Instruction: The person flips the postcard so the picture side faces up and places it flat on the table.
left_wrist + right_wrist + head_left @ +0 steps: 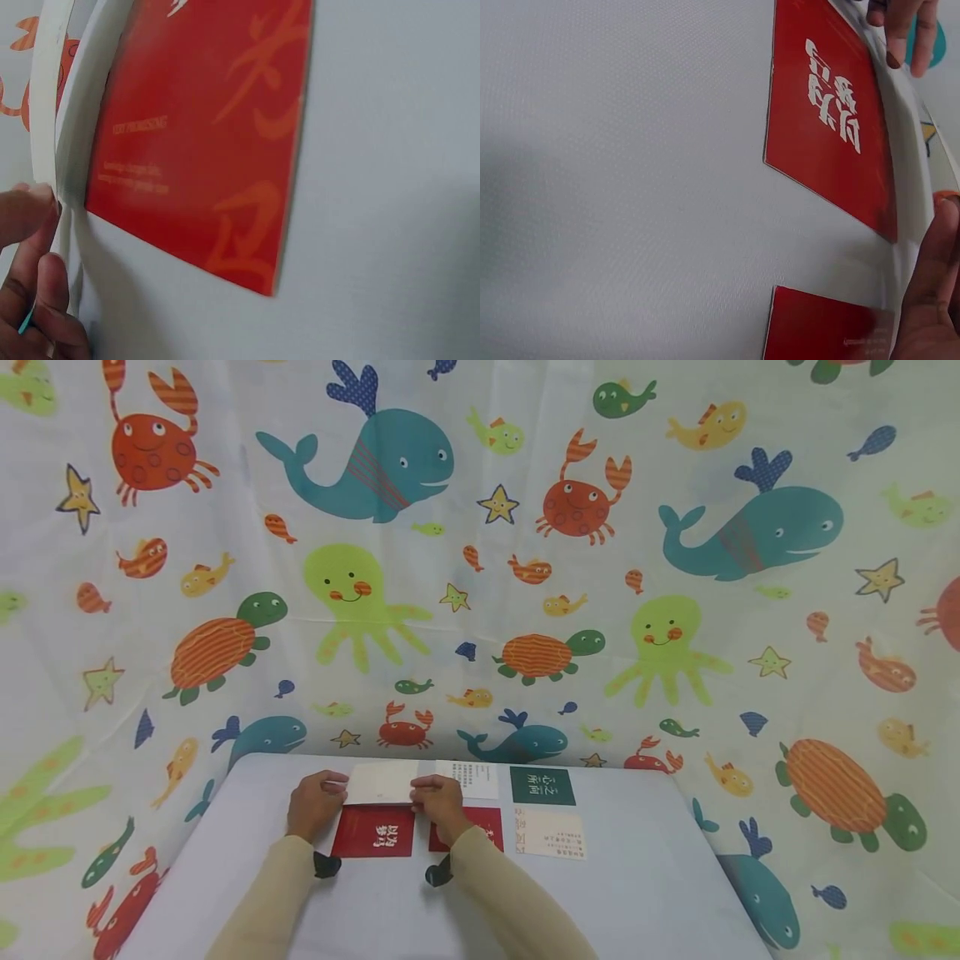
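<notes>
A plain cream card or thin booklet (382, 782) is held between both hands at the back left of the table. My left hand (315, 802) pinches its left edge between thumb and fingers; the left wrist view shows its pale edge (45, 97) at the fingertips. At the right edge, my right hand (442, 806) grips it with thumb and fingers. Just in front lies a red booklet (373, 832) with white characters, flat on the table. Another red booklet (487, 827) lies partly hidden beneath my right hand and forearm.
Right of the hands lie a white printed card (472, 778), a dark green one (542, 785) and a cream one with reddish print (551, 833). They rest on a white table (637, 877). Behind it hangs a curtain (465, 535) with sea animals.
</notes>
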Tool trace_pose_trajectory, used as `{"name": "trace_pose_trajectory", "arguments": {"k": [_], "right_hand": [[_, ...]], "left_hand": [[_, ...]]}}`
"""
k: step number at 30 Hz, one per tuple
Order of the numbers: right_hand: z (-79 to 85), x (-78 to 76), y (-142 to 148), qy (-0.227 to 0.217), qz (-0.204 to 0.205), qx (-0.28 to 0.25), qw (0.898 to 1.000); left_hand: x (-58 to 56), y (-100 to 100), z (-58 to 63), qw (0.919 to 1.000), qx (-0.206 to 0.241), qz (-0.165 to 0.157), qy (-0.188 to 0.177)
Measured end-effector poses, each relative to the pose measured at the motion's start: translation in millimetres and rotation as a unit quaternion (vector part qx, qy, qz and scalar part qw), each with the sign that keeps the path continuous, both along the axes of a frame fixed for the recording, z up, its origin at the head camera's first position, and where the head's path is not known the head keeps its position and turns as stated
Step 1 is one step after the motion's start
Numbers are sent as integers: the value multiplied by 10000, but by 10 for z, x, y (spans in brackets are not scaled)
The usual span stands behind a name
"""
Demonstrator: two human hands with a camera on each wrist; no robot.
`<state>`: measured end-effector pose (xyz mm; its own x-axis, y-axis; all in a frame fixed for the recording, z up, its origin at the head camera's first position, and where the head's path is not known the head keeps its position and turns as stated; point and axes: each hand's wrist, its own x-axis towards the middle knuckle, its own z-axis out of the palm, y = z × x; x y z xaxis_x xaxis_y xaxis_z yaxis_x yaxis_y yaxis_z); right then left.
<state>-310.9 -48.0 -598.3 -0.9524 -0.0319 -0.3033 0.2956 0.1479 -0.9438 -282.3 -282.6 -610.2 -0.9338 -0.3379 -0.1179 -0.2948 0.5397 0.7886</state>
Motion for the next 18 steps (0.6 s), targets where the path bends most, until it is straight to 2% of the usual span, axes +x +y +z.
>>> {"name": "trace_pose_trajectory", "arguments": {"k": [6, 10, 18], "right_hand": [[60, 25, 23, -44, 43, -185, 9998], [74, 4, 31, -62, 89, -241, 9997], [43, -53, 48, -12, 125, -221, 9997]], "left_hand": [[46, -28, 52, 9996, 224, -103, 162], [34, -73, 45, 9992, 339, -157, 122], [-10, -181, 46, 9984, 190, -511, 154]]}}
